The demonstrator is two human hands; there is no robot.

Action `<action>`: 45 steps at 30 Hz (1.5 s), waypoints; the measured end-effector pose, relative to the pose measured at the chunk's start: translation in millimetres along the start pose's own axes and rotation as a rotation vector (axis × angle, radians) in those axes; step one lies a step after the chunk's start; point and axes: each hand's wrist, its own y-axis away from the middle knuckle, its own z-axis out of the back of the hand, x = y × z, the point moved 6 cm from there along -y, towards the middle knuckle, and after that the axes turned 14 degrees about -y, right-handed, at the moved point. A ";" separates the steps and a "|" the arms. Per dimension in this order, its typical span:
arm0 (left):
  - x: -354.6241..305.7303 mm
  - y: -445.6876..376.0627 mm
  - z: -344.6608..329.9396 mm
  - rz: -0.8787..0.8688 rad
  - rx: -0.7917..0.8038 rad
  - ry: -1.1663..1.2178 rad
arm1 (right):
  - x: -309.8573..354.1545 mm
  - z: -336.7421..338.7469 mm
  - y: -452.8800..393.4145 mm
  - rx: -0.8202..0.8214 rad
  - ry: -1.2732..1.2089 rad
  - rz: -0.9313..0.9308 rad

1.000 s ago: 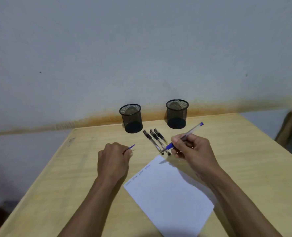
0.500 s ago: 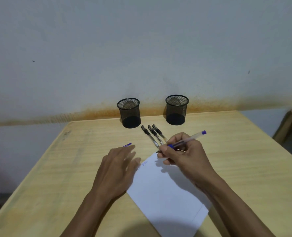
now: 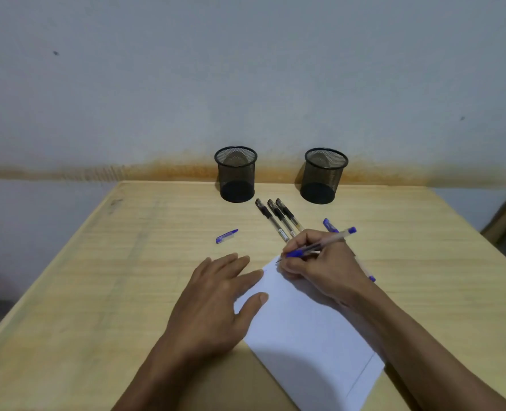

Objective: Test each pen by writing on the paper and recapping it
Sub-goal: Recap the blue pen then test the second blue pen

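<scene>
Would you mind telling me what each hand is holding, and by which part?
The right hand grips the blue pen near its tip. The left hand holds nothing; it rests flat on the paper.

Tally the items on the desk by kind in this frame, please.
Black pens: 3
Blue pens, one writing in the right hand, one partly hidden behind it: 2
Loose blue cap: 1
Mesh pen cups: 2
Paper sheet, under the flat left hand: 1
Total: 9

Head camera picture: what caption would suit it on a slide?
Right hand writes with blue pen on paper; left hand steadies it.
</scene>
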 end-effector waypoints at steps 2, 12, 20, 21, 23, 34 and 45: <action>-1.5 -0.7 0.1 0.004 0.024 -0.007 | 3.2 -3.4 -8.1 0.017 0.069 0.045; -1.3 -1.5 -2.3 0.029 0.026 0.032 | -7.5 -9.2 -17.8 0.085 0.026 0.076; -1.1 -1.5 -5.1 0.024 -0.021 0.045 | -16.1 -7.8 -24.3 0.124 0.019 0.078; -0.8 -1.5 -5.2 0.027 -0.023 0.045 | -16.1 -7.9 -24.4 0.119 0.027 0.084; -0.2 -1.5 -4.9 0.029 -0.029 0.048 | -16.4 -8.9 -25.2 0.110 0.021 0.096; -0.5 -1.6 -5.0 0.037 -0.023 0.057 | -12.1 -6.2 -21.0 0.044 -0.008 0.128; 0.4 -1.7 -7.0 0.041 -0.016 0.059 | -15.5 -7.3 -23.2 0.069 -0.041 0.118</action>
